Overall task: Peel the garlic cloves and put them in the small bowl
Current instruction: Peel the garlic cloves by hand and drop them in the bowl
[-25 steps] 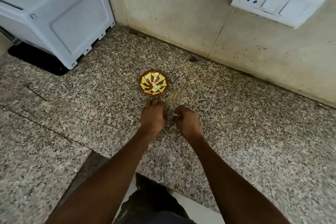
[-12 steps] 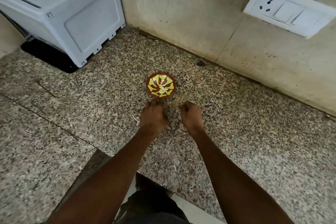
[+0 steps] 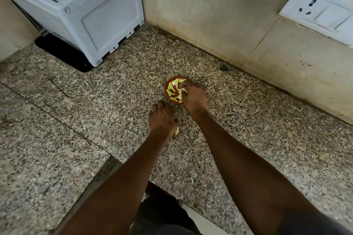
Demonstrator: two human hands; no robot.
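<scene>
Your right hand [image 3: 193,98] is reaching forward over the small bowl [image 3: 172,89] now, where half a second ago both hands were working side by side on the counter [image 3: 267,129] just short of it. Your fingertips [image 3: 183,89] are pinching a pale garlic clove [image 3: 183,90] right above the bowl's inside, touching or nearly touching the peeled pieces [image 3: 179,97] already lying there; whether it is leaving your fingers yet, you cannot tell from this angle. Your left hand [image 3: 162,120] is staying back on the granite, fingers curled downward, and something pale, a scrap of skin or another clove [image 3: 176,131], is peeking out at its heel; whether that hand is actually holding it is hidden under the palm. So the peeling of this clove is looking finished and you are delivering it, which means one more clove is about to count toward the task. The bowl itself is sitting near the back wall, between the white appliance [image 3: 76,15] and the switch plate [image 3: 321,13], and it is looking closer to the middle of view than before, since your head is leaning in. Loose bits of skin are lying scattered on the counter near you.
</scene>
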